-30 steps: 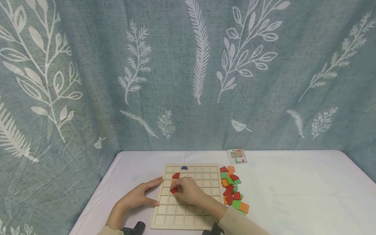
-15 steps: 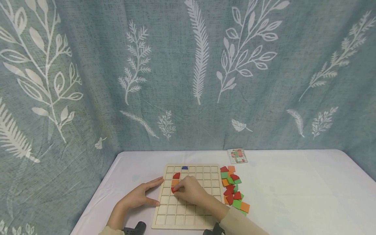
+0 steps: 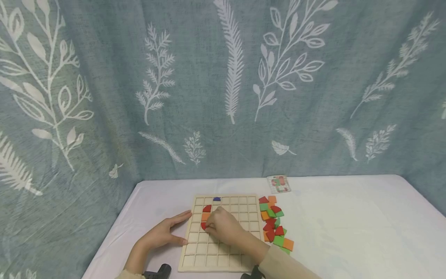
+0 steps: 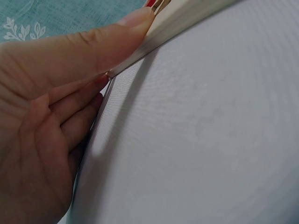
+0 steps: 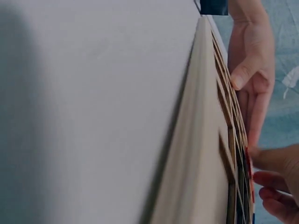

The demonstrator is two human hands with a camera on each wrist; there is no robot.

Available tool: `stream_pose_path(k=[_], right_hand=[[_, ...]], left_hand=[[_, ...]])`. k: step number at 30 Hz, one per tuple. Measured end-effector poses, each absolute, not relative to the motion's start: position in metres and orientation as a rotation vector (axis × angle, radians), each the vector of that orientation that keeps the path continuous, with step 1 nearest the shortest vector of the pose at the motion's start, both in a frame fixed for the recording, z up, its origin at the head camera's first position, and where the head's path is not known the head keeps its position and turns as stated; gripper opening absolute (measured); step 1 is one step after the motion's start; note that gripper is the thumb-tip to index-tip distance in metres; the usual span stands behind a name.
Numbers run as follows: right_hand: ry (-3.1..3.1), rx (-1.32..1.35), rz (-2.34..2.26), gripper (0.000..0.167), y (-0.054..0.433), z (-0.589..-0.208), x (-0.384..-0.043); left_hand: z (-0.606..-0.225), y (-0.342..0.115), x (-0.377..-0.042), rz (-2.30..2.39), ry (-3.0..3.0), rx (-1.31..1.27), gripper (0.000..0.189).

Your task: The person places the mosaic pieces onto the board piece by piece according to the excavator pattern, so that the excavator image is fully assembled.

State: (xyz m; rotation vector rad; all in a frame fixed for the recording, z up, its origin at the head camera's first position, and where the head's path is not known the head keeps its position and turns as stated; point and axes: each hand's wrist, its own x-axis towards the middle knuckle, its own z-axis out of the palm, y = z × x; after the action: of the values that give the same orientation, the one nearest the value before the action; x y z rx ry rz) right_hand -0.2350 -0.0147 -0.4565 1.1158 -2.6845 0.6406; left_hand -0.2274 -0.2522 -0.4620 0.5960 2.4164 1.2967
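A wooden grid board [image 3: 200, 260] lies on the white table. My right hand [image 3: 227, 228] reaches over it, thumb and fingertips pinching a red quarter-circle tile [image 3: 203, 225] in a cell on the left side. Directly above that tile sit an orange square tile [image 3: 206, 217] and another red quarter-circle tile [image 3: 207, 208]. A blue half-circle tile [image 3: 217, 199] is in the top row. My left hand [image 3: 162, 233] rests along the board's left edge, fingers and thumb extended; in the left wrist view its thumb [image 4: 133, 28] touches the rim. The right palm hides several cells.
Right of the board lies a loose pile of red, green and orange tiles [image 3: 278, 241]. Behind it is a small pattern card [image 3: 279, 184]. A leaf-print curtain [image 3: 195, 89] stands behind the table. Black wrist devices [image 3: 159, 272] show near the front.
The right fingertips have shifted slightly right, uncovering the orange tile and more of the lower red tile, which now sits in its cell. The left hand stays on the edge. The head view shifted slightly.
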Motion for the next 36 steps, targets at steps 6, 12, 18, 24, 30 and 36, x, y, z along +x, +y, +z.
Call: stream_pose_path(k=[6,12,18,24,30,36], right_hand=[[-2.706,0.958,1.003,0.019,0.015,-0.449,-0.234],[-2.586,0.712,1.430,0.022,0.082,-0.443,-0.242],[-2.630,0.518,1.524,0.026,0.146,-0.440,-0.245],[-2.787,0.335,1.379,0.029,0.180,-0.459,-0.251],[-2.850,0.456,1.311,0.035,0.188,-0.465,-0.253],[-2.878,0.535,1.258,0.034,0.190,-0.471,-0.258]], left_hand=[[-0.462,-0.252,-0.227,1.299,2.424,0.577,0.087],[-0.460,-0.250,-0.227,1.319,2.394,0.573,0.088],[-0.461,-0.252,-0.227,1.319,2.389,0.584,0.087],[-0.461,-0.253,-0.226,1.322,2.390,0.577,0.087],[-0.463,-0.253,-0.226,1.337,2.373,0.566,0.088],[-0.462,-0.252,-0.226,1.341,2.369,0.559,0.088]])
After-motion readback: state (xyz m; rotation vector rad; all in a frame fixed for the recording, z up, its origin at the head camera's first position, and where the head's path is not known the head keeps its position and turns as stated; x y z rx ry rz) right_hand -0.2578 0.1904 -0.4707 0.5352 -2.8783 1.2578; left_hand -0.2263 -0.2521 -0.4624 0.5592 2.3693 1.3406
